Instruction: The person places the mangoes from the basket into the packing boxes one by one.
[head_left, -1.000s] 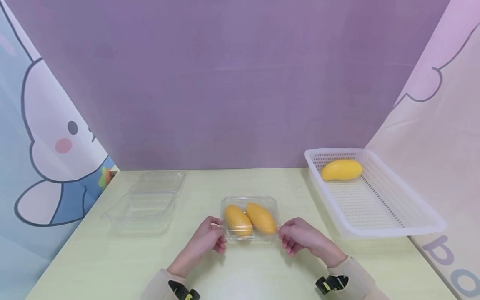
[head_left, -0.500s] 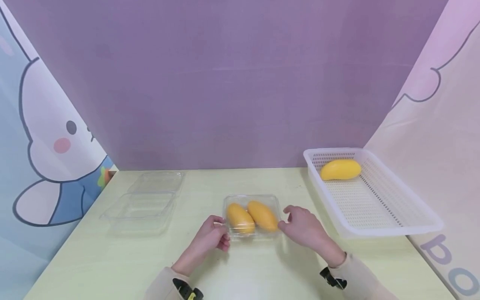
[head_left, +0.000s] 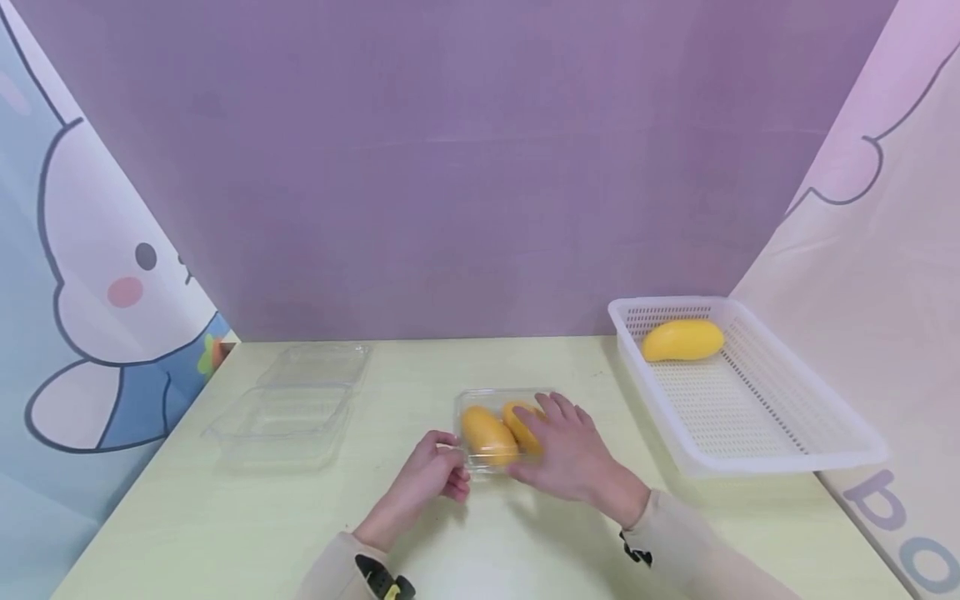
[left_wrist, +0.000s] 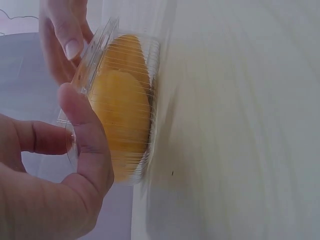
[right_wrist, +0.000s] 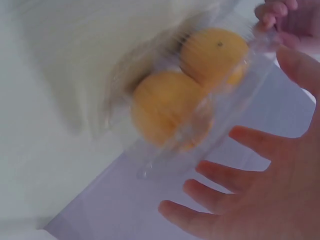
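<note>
A clear plastic clamshell box (head_left: 491, 470) with two yellow mangoes inside stands on the table in front of me. In the head view, one mango (head_left: 486, 435) lies at the left, and the other mango (head_left: 521, 423) is partly hidden by my right hand. My left hand (head_left: 427, 477) pinches the box's near left edge between thumb and finger, as the left wrist view shows at the box rim (left_wrist: 95, 55). Over the box's right side hovers my right hand (head_left: 566, 454), its fingers spread. The right wrist view shows these fingers (right_wrist: 225, 175) apart from the box.
Another clear clamshell box (head_left: 285, 408) stands unfolded at the left of the table. On the right, a white perforated basket (head_left: 795, 462) holds a single mango (head_left: 682, 340). A purple panel (head_left: 480, 183) rises behind the table.
My right hand has let go of the box's right corner, spread its fingers and moved left over the box. The left hand keeps its pinch; it and the box have shifted slightly right.
</note>
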